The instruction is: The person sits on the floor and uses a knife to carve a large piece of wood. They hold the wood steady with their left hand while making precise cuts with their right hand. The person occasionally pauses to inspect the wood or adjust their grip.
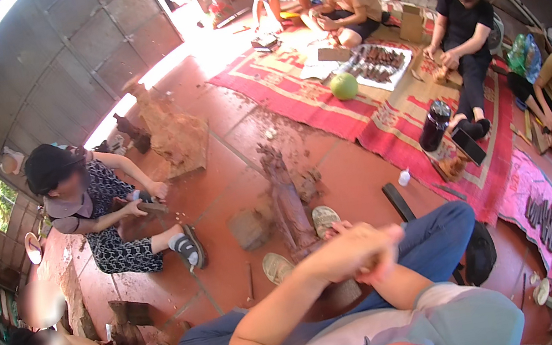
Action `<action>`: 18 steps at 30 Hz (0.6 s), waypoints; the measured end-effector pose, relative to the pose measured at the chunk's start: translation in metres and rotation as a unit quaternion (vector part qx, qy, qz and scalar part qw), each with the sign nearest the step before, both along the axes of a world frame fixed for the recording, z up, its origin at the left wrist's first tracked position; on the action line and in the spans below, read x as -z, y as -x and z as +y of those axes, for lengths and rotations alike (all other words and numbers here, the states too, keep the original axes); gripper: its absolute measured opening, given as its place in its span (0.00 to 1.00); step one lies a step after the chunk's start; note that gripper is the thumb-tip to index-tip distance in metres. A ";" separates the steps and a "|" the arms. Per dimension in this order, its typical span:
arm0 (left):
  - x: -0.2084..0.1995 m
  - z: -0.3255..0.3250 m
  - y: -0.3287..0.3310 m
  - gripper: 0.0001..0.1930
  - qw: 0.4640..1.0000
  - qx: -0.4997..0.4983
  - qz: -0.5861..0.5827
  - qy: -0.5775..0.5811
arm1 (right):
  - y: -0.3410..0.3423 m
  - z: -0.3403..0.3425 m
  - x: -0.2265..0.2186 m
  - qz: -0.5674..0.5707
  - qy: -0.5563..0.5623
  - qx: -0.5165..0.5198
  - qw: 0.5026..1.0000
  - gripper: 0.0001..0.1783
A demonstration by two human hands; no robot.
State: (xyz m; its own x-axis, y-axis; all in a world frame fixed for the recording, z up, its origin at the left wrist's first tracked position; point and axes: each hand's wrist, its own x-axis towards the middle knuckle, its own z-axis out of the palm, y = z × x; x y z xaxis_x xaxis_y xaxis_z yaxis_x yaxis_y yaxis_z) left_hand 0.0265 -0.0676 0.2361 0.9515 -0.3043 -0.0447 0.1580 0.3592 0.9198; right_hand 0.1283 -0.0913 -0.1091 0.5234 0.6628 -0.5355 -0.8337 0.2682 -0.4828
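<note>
My left hand [363,244] crosses in front of my body, overlapping my right hand [378,268]. Both are smeared, so their fingers and anything in them cannot be made out. Just beyond them a dark brown carved wooden figure [286,203] lies on the tiles, its lower end between my shoes [277,267]. Under my forearms part of a wooden block [339,296] shows by my crossed legs. A rough brown block [251,227] stands left of the carving.
A person [104,207] sits on the left holding a piece of wood; another is lower left. Several people work around a red mat [291,87] holding a green round fruit [343,86], a dark flask [434,124] and a tray [377,84]. A dark bar [398,202] lies to my right.
</note>
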 end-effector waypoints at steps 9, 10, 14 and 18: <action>0.222 0.104 0.092 0.25 0.634 -0.300 0.266 -0.662 | 0.009 0.010 -0.006 -0.081 -0.022 0.001 0.996 0.07; 0.244 0.102 0.105 0.23 0.636 -0.282 0.301 -0.652 | 0.011 0.011 -0.012 -0.087 -0.021 -0.010 0.996 0.08; 0.280 0.069 0.128 0.31 0.643 -0.251 0.309 -0.655 | 0.015 0.016 -0.045 -0.116 -0.011 -0.070 0.991 0.13; 0.271 0.056 0.118 0.38 0.671 -0.231 0.324 -0.626 | 0.010 0.025 -0.032 -0.198 0.006 -0.095 0.976 0.11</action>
